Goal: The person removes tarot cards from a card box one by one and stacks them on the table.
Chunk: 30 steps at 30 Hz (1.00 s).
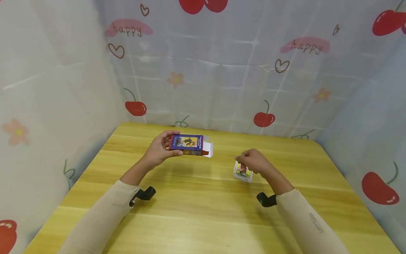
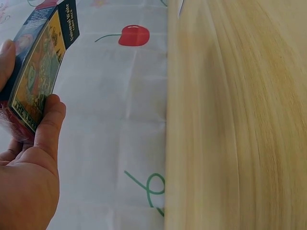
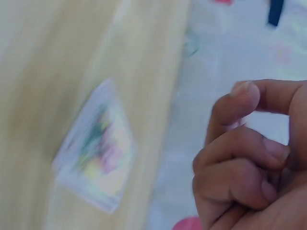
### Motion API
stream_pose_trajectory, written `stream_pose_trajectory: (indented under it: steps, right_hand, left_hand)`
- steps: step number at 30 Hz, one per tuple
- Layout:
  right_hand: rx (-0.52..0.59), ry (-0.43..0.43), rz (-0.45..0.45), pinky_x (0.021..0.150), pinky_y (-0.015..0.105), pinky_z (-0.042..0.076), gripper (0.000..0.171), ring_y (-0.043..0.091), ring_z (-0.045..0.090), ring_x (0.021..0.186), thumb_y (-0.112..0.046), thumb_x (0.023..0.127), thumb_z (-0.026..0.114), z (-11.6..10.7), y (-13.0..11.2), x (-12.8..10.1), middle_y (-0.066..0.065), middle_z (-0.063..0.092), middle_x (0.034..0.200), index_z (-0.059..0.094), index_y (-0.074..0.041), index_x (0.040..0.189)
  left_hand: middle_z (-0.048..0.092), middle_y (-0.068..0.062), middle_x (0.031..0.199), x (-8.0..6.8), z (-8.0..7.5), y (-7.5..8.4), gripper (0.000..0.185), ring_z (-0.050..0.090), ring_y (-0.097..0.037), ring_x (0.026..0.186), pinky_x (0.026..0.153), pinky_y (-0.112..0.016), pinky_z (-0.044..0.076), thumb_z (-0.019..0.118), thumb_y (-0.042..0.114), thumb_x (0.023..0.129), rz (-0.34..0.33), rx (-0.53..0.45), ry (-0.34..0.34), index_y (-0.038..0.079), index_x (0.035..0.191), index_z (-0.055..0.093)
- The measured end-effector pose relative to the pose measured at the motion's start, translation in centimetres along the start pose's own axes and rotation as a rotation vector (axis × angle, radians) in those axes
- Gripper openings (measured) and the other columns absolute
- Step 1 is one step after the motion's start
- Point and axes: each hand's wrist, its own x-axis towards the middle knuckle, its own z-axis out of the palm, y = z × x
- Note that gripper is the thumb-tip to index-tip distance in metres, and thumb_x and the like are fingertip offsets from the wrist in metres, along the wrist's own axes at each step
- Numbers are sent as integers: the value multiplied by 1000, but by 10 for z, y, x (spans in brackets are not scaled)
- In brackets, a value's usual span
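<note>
In the head view my left hand [image 1: 156, 150] grips a blue and red tarot card box [image 1: 186, 141], thumb on the near side and fingers behind. The box's white flap [image 1: 207, 148] sticks out open at the right end. The left wrist view shows the box [image 2: 41, 72] tilted, a picture on its face, between thumb and fingers. My right hand [image 1: 253, 160] hovers over a small stack of picture cards [image 1: 243, 172] on the table. In the right wrist view this hand [image 3: 244, 158] has curled fingers, thumb tip against the index finger, and the blurred cards [image 3: 100, 153] lie apart from it.
The wooden table [image 1: 196, 218] has a rounded far right corner. A white curtain [image 1: 215, 88] printed with cherries and hearts stands along its back edge and on both sides. A black wrist mount [image 1: 144, 194] juts from the left sleeve, another [image 1: 266, 200] from the right.
</note>
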Motion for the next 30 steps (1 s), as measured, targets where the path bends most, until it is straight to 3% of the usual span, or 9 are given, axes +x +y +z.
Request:
stream_pose_trajectory:
  steps: [5, 11, 18, 25, 30]
  right_hand:
    - [111, -22, -91, 44, 26, 27, 40, 10, 24, 43, -40, 97, 61, 4, -42, 4, -5, 42, 55, 57, -10, 70]
    - [190, -75, -137, 46, 26, 24, 28, 11, 22, 46, -35, 96, 63, 11, -74, 12, 0, 53, 72, 62, -8, 88]
    - [130, -78, -139, 45, 26, 24, 30, 11, 23, 44, -34, 96, 63, 26, -81, 24, 4, 61, 74, 71, -7, 86]
    - [159, -52, -77, 43, 25, 20, 36, 9, 22, 42, -37, 97, 57, 35, -83, 25, 8, 69, 79, 74, -6, 94]
    - [158, -50, -73, 43, 26, 20, 34, 9, 20, 44, -35, 96, 55, 38, -86, 28, 8, 69, 82, 73, -6, 91]
  left_hand:
    - [49, -16, 141, 1, 2, -1, 76, 57, -21, 117, 88, -24, 57, 80, 5, 80, 3, 6, -6, 1, 145, 39]
    - [50, -15, 140, 3, 5, -3, 75, 57, -23, 118, 88, -24, 57, 81, 5, 80, -7, 10, -8, 2, 143, 41]
    - [50, -16, 139, 5, 10, -2, 74, 57, -24, 118, 89, -25, 57, 82, 4, 79, -3, -2, -15, 2, 142, 42]
    - [50, -15, 140, 7, 13, 0, 71, 57, -24, 118, 89, -26, 58, 82, 4, 78, 12, -7, -27, 8, 139, 46]
    - [50, -15, 140, 6, 13, 0, 71, 57, -24, 117, 89, -25, 57, 82, 4, 78, 17, -7, -31, 8, 139, 45]
